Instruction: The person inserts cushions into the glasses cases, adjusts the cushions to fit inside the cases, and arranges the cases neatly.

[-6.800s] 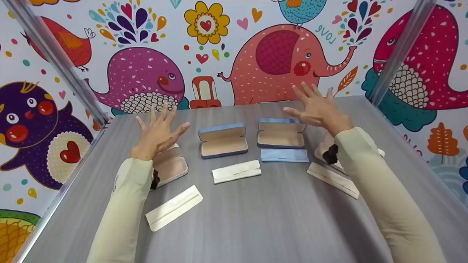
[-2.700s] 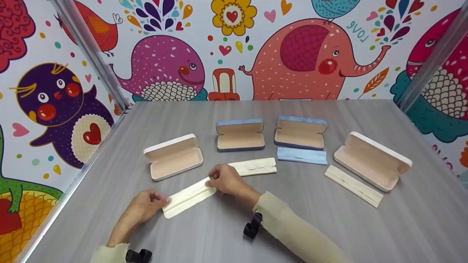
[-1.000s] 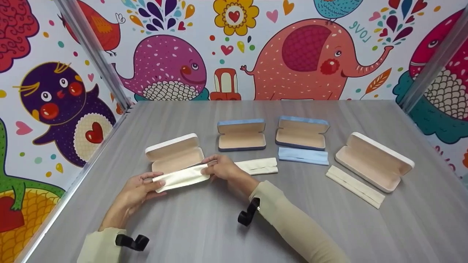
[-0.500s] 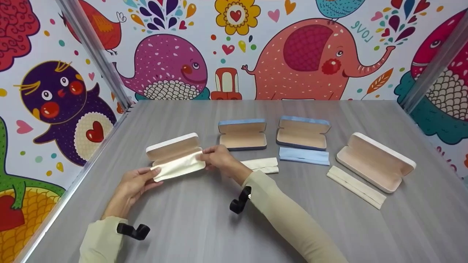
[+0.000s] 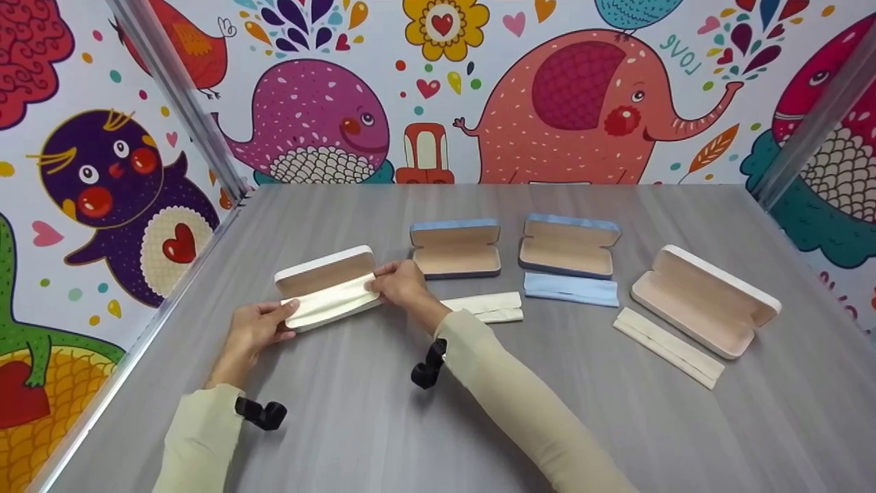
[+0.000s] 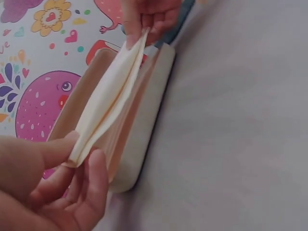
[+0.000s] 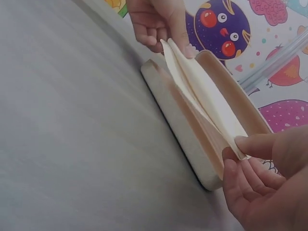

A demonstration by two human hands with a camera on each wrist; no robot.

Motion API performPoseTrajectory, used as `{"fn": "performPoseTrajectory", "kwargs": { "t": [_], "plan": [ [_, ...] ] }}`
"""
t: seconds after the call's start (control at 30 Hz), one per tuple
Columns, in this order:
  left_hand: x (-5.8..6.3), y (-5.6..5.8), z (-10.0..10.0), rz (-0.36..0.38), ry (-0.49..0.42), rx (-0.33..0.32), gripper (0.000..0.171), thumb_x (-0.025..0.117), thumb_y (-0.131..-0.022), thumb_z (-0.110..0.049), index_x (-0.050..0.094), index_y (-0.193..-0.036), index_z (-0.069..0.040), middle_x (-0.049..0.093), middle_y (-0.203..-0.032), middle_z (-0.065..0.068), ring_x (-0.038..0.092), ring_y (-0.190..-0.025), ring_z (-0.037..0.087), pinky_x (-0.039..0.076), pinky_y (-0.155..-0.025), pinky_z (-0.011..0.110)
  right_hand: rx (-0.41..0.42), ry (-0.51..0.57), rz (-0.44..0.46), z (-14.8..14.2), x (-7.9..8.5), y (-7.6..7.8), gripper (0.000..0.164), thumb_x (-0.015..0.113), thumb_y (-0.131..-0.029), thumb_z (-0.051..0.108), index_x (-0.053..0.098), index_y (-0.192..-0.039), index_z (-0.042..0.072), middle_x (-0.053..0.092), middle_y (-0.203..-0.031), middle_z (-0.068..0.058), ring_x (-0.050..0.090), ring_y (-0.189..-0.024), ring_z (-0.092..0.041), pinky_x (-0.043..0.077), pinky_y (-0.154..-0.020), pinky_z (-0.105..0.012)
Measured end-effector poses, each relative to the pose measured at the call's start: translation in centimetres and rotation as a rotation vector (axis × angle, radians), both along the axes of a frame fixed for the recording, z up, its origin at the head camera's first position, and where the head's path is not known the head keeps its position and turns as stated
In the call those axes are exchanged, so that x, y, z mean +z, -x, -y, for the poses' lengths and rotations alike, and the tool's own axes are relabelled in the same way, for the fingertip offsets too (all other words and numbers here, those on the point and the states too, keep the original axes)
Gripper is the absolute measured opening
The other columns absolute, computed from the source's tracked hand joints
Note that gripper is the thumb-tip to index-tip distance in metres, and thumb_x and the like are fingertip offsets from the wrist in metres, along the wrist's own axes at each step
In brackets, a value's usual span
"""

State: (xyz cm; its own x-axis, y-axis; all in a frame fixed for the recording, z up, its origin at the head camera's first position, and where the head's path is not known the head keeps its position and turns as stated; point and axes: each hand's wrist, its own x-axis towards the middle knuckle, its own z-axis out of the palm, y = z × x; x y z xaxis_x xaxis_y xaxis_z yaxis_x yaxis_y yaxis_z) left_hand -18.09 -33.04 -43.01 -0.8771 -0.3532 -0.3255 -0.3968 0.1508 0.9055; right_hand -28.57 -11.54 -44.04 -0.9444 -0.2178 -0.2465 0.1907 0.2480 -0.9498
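A folded cream cloth is stretched between both hands over the open white glasses case at the left of the table. My left hand pinches its left end between thumb and fingers. The right end is pinched by my right hand. In the left wrist view the cloth hangs just above the case's base, its folded edges facing the front. From the right wrist view, the cloth lies lengthwise along the case's opening, with the lid raised behind it.
Two open blue glasses cases stand at the back, and another open white case at the right. Folded cloths lie before them: one cream, one blue, one cream. A printed wall closes the back.
The cream cloth was lying on the table at the left; both hands took its ends, lifted it, and moved it back over the left white case. The other cases and cloths stayed put.
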Motion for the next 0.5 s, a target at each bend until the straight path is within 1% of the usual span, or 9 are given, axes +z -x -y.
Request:
{"fn": "performPoseTrajectory", "kwargs": {
  "t": [0.13, 0.27, 0.4, 0.5],
  "plan": [
    [-0.1, 0.5, 0.0, 0.01, 0.13, 0.011, 0.05, 0.068, -0.096, -0.018, 0.054, -0.13, 0.015, 0.059, -0.076, -0.005, 0.058, -0.056, 0.0, 0.054, -0.055, 0.016, -0.033, -0.057, -0.061, 0.2, -0.2, 0.1, 0.017, 0.081, -0.079, 0.004, 0.071, -0.093, 0.003, 0.061, -0.071, 0.002, 0.053, -0.051, -0.006, 0.045, -0.047, -0.017],
    [-0.1, 0.8, 0.1, 0.021, 0.234, 0.012, 0.043, 0.07, -0.095, -0.02, 0.061, -0.122, 0.012, 0.059, -0.067, -0.006, 0.054, -0.051, 0.001, 0.049, -0.05, 0.016, -0.023, -0.081, -0.152, 0.4, -0.5, 0.0, 0.017, 0.081, -0.079, 0.002, 0.069, -0.091, 0.003, 0.068, -0.076, -0.002, 0.053, -0.052, -0.006, 0.044, -0.046, -0.017],
    [-0.2, 0.9, 0.3, -0.001, 0.334, -0.005, 0.04, 0.072, -0.092, -0.021, 0.066, -0.115, 0.012, 0.06, -0.061, -0.007, 0.053, -0.05, 0.002, 0.047, -0.048, 0.017, -0.005, -0.16, -0.284, 0.5, -0.8, 0.0, 0.015, 0.081, -0.078, 0.002, 0.069, -0.088, 0.004, 0.073, -0.082, -0.006, 0.056, -0.062, -0.006, 0.044, -0.055, -0.016],
    [-0.4, 0.9, 0.4, -0.026, 0.401, -0.011, 0.039, 0.073, -0.09, -0.021, 0.068, -0.111, 0.012, 0.06, -0.06, -0.006, 0.054, -0.05, 0.004, 0.046, -0.048, 0.019, 0.002, -0.209, -0.352, 0.7, -1.1, -0.1, 0.013, 0.08, -0.079, 0.002, 0.07, -0.086, 0.004, 0.073, -0.082, -0.006, 0.056, -0.068, -0.006, 0.044, -0.061, -0.016]
  ]
}}
